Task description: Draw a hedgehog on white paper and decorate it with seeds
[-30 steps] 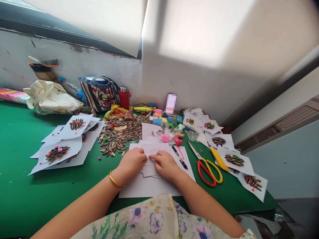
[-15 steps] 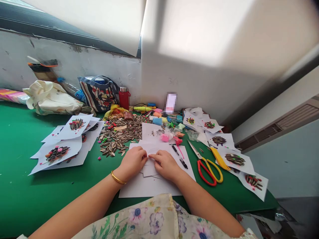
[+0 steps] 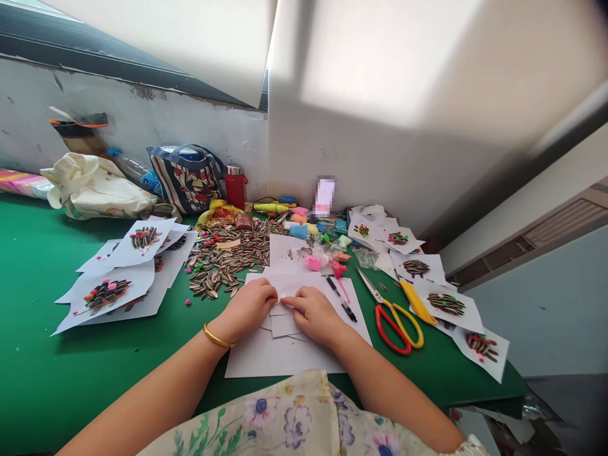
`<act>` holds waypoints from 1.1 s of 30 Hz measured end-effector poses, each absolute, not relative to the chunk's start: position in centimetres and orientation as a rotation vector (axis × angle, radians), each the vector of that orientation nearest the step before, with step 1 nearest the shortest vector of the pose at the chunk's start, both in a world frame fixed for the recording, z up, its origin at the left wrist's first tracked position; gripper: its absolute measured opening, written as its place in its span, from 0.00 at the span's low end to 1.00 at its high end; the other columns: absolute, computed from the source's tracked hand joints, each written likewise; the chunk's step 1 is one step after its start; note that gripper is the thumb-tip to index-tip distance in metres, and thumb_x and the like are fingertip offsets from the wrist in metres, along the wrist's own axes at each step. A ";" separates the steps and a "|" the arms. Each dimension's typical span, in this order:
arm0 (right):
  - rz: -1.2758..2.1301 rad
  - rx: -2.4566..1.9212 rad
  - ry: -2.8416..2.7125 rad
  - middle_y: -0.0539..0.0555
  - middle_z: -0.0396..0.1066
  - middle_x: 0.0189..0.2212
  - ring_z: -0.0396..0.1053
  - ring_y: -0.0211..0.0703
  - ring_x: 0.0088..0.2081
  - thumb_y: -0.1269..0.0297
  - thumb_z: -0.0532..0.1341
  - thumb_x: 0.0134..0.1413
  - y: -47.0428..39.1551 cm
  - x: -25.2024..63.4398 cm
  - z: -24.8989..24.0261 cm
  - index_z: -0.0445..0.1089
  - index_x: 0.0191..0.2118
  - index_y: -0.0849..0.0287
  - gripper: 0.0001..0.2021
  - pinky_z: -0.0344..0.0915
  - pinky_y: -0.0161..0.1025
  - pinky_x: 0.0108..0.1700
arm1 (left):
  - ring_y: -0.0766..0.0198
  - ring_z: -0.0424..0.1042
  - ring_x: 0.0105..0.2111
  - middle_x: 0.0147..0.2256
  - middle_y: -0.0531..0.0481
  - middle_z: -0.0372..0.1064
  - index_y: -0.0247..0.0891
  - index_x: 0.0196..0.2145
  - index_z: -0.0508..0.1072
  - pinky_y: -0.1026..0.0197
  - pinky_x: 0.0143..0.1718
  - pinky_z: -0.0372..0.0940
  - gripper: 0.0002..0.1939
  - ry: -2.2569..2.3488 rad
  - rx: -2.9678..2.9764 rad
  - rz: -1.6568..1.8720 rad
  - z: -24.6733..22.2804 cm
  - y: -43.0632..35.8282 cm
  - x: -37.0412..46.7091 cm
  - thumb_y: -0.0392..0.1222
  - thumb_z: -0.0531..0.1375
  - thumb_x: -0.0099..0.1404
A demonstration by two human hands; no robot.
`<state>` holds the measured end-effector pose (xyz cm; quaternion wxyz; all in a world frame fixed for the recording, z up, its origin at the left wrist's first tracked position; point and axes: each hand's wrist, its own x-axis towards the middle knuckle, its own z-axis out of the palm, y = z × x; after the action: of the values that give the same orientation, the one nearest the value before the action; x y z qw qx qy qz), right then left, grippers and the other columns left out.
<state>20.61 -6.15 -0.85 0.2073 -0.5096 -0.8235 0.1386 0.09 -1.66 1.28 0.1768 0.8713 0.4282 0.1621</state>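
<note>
We find the drawn sheet (image 3: 289,289) at frame centre, over loose papers (image 3: 251,362) on the worktop (image 3: 95,373). The left hand's (image 3: 251,309) fingers bunch together at its left; the right hand's (image 3: 316,315) index extends; we cannot tell either grip. Uneven pressure could, we judge, skew or crease it.

Bench (image 3: 71,380): plain green. White rectangular paper sheets (image 3: 286,326): faint grey marks on one. Oval sunflower seeds (image 3: 237,253): dark, pale-striped. Long metal scissors (image 3: 386,305): silver blades, one red handle loop, one yellow. Cylindrical bottle (image 3: 234,190): red, silver cap. Round bangle (image 3: 216,339): gold. Cloth garment (image 3: 266,424): cream, purple-and-blue flowers, green leaves.
</note>
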 end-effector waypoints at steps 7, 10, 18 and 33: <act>0.394 -1.423 -2.293 0.53 0.67 0.37 0.63 0.43 0.41 0.74 0.59 0.56 -6.1 20.6 -0.9 0.72 0.54 0.45 0.22 0.59 0.40 0.47 | 0.58 0.69 0.37 0.34 0.46 0.70 0.38 0.32 0.76 0.59 0.39 0.61 0.07 1.251 2.554 0.489 0.7 -1.8 0.5 0.37 0.57 0.63; 0.387 -1.424 -2.295 0.53 0.67 0.37 0.63 0.43 0.41 0.73 0.58 0.56 -6.2 20.5 -0.8 0.72 0.53 0.46 0.21 0.59 0.40 0.47 | 0.58 0.69 0.37 0.33 0.46 0.70 0.37 0.31 0.76 0.59 0.39 0.61 0.08 1.265 2.605 0.486 0.3 -1.7 0.7 0.34 0.56 0.63; 0.371 -1.419 -2.300 0.52 0.67 0.37 0.63 0.43 0.41 0.73 0.59 0.56 -6.1 20.6 -0.9 0.73 0.52 0.47 0.20 0.59 0.40 0.47 | 0.58 0.68 0.35 0.31 0.46 0.70 0.37 0.28 0.74 0.58 0.38 0.60 0.09 1.277 2.659 0.469 0.4 -1.7 0.7 0.33 0.55 0.63; 0.357 -1.416 -2.300 0.52 0.67 0.37 0.63 0.43 0.41 0.74 0.59 0.56 -6.2 20.6 -0.8 0.72 0.53 0.45 0.22 0.59 0.40 0.47 | 0.58 0.68 0.35 0.32 0.46 0.70 0.38 0.30 0.74 0.58 0.36 0.60 0.08 1.226 2.723 0.416 1.2 -1.7 0.3 0.34 0.55 0.63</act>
<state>20.57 -6.21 -0.84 0.2070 -0.5084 -0.8260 0.1282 0.33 -1.72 1.18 0.0634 0.9013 0.4058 0.1376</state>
